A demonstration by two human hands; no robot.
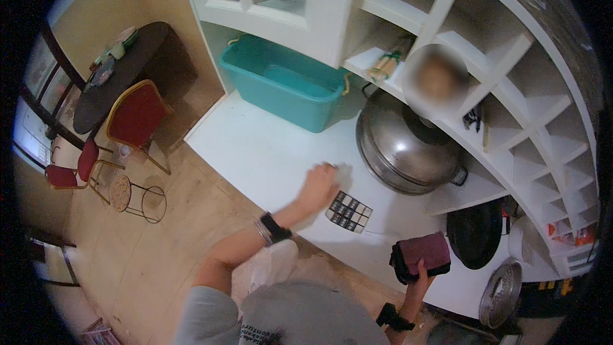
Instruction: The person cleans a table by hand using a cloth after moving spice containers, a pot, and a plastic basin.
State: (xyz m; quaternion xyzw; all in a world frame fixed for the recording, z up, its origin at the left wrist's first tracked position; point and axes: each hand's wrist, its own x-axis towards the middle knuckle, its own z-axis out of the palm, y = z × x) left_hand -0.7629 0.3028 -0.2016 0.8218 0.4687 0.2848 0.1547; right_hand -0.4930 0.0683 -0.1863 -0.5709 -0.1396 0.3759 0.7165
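My left hand (318, 187) is over the white counter, its fingers bent downward near a small dark object that is too blurred to name; whether it grips that object is unclear. Beside it, a card or sheet with a black-and-white grid (349, 212) lies flat on the counter. In my right hand (420, 275), at the counter's front edge, is a folded maroon and black cloth or pouch (424, 256). A large lidded steel pot (407, 148) stands beyond the grid card.
A teal plastic tub (287, 91) stands at the back under a white cabinet. White cubby shelves (507, 100) curve along the right. A black pan (475, 235) and a metal strainer (500, 292) lie at the right. Red chairs (136, 115) and a dark table (139, 64) are at the left.
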